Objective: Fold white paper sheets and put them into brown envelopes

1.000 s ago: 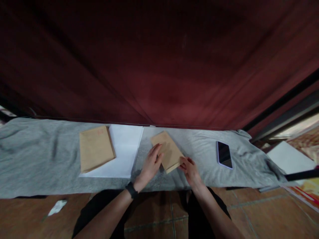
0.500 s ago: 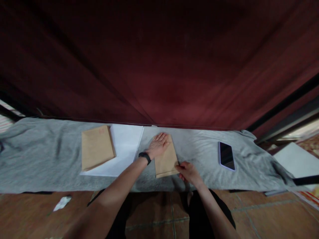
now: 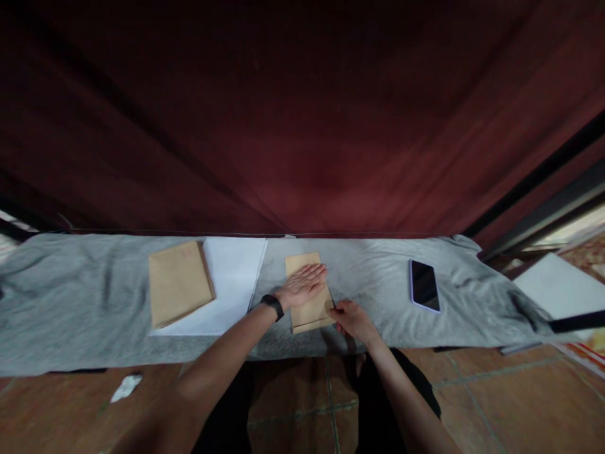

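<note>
A brown paper envelope lies flat on the grey cloth before me, with a folded strip along its near edge. Across its middle rests my left hand, palm down with the fingers stretched out. My right hand pinches the envelope's near right corner between thumb and fingers. To the left, a stack of brown envelopes sits on white paper sheets.
The grey cloth covers a long narrow surface. A phone lies on it at the right. A dark red curtain hangs behind. White crumpled paper is on the tiled floor.
My left hand has slid down the envelope toward me, baring its far end. The right hand keeps its pinch on the corner. The whole view has shifted slightly.
</note>
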A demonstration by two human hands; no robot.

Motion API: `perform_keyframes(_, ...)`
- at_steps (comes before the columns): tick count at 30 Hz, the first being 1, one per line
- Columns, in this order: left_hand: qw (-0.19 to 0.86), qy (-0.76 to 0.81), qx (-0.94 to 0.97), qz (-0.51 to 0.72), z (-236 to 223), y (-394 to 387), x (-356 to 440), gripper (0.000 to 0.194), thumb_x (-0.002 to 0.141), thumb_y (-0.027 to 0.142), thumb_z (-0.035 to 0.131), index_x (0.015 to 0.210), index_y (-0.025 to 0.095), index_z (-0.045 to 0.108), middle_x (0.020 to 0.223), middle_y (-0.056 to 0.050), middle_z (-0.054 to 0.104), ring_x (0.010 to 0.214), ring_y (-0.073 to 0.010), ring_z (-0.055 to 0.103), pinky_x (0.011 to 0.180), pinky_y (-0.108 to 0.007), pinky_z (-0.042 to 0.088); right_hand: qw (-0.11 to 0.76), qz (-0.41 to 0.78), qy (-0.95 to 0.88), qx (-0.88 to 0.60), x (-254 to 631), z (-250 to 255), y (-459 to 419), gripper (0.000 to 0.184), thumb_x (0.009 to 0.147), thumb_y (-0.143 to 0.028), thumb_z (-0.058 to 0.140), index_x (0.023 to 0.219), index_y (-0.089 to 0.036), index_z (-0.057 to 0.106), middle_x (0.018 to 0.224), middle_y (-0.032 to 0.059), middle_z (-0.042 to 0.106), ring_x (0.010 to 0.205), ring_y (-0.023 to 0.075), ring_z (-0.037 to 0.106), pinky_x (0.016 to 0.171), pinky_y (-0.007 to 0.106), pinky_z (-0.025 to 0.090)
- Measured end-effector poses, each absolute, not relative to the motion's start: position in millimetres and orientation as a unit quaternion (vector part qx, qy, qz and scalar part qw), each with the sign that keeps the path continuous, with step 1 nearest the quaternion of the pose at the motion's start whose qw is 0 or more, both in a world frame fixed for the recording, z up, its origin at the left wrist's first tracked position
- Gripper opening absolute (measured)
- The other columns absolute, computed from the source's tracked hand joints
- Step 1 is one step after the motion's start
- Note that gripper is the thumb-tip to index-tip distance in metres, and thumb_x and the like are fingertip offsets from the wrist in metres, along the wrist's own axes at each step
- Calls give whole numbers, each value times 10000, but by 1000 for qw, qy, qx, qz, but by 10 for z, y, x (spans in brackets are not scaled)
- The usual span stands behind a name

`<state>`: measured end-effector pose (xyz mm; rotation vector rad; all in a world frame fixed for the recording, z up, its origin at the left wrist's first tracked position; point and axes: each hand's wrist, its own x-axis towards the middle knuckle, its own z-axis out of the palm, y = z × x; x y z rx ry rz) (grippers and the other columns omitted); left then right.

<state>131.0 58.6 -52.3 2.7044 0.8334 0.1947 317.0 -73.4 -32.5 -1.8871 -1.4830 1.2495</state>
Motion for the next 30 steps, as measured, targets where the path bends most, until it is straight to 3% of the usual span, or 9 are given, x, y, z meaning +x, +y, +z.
perform_keyframes(7, 215, 274, 936, 56, -381, 126, 1219, 573, 1049, 478, 270, 1566, 235, 317, 1653, -34, 290, 1533, -132, 210, 1251, -349, 131, 208, 477, -518, -678, 3171, -322, -726, 308, 875, -319, 588, 585, -224, 552, 433, -46, 570, 364, 108, 497, 388, 202, 326)
perform_keyframes(12, 224, 272, 935, 39, -318, -195, 1187, 595, 1052, 501, 268, 1562, 200, 329, 1653, -66, 281, 1543, -167, 189, 1257, -382, 126, 199, 475, -529, -674, 3200, -329, -741, 328, 879, -359, 600, 582, -226, 559, 430, -42, 569, 365, 110, 493, 394, 205, 313)
perform_keyframes(20, 166, 267, 948, 48, -319, -532, 1144, 642, 1021, 494, 399, 1559, 155, 312, 1651, -117, 277, 1543, -206, 196, 1261, -381, 130, 156, 396, -580, -695, 3230, -308, -767, 331, 905, -386, 590, 620, -218, 602, 457, -35, 581, 443, 125, 556, 493, 217, 351)
perform_keyframes(25, 81, 317, 943, 55, -374, -726, 1157, 583, 1052, 383, 351, 1547, 79, 307, 1633, -172, 299, 1532, -239, 231, 1253, -381, 155, 104, 325, -619, -707, 3213, -231, -796, 363, 940, -421, 553, 647, -220, 629, 511, -18, 622, 546, 140, 623, 546, 219, 370)
perform_keyframes(30, 33, 297, 952, 64, -391, -823, 1117, 705, 1032, 551, 359, 1539, 63, 314, 1631, -189, 296, 1540, -278, 198, 1255, -408, 134, 76, 261, -653, -707, 3205, -241, -813, 352, 963, -456, 536, 735, -224, 670, 596, 12, 686, 645, 167, 685, 589, 232, 393)
